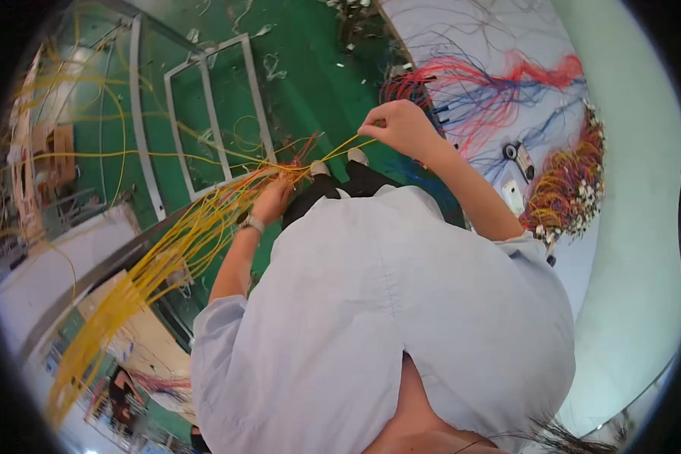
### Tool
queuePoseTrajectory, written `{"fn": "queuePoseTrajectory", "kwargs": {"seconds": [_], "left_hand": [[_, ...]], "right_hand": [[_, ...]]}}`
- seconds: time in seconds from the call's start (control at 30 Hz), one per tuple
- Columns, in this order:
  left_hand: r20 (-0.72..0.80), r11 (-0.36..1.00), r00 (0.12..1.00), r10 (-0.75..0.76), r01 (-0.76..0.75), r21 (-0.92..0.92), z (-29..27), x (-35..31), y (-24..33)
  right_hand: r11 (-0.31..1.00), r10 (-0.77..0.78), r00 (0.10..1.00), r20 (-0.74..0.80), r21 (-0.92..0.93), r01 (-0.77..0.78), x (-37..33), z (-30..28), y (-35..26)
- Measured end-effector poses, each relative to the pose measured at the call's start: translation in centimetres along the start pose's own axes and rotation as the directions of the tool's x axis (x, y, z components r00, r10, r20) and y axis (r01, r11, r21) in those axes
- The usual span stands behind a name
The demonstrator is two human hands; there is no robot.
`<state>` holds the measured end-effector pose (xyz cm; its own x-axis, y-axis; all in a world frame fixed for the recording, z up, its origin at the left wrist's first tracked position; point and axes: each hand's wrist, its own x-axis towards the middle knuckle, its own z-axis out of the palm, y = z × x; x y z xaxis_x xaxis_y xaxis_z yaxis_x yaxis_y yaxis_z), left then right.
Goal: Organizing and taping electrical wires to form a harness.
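My left hand (274, 200) is closed around one end of a large bundle of yellow wires (175, 227). The bundle fans out from there toward the lower left. A few red-orange wire ends (304, 149) stick up beside that hand. My right hand (405, 130), farther forward and to the right, pinches a yellow wire (340, 147) between thumb and fingers. This wire stretches taut from the bundle's end to the pinch. Exactly how many strands lie in the right fingers is hidden.
At right, a white table (461, 38) carries red wires (530, 69), a tangled multicoloured wire heap (560, 193), a phone (513, 195) and a black roll-like item (519, 159). A grey metal frame (212, 113) stands at left over the green floor (310, 83), which has scattered scraps.
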<state>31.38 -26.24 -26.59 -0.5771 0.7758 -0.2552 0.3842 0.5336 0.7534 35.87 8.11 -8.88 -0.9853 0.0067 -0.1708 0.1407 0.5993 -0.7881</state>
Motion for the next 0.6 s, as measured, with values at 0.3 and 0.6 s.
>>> {"fn": "queuePoseTrajectory", "kwargs": {"seconds": [0.3, 0.6], "left_hand": [[-0.166, 0.963, 0.982, 0.093, -0.046, 0.266, -6.5, 2.7, 7.7], [0.031, 0.908, 0.998, -0.059, 0.067, -0.414, -12.5, 4.2, 5.9]], "right_hand": [[0.981, 0.005, 0.924, -0.381, -0.175, -0.078, -0.3, 1.0, 2.1], [0.893, 0.061, 0.462, -0.885, -0.158, -0.422, -2.6, -10.7, 7.1]]}}
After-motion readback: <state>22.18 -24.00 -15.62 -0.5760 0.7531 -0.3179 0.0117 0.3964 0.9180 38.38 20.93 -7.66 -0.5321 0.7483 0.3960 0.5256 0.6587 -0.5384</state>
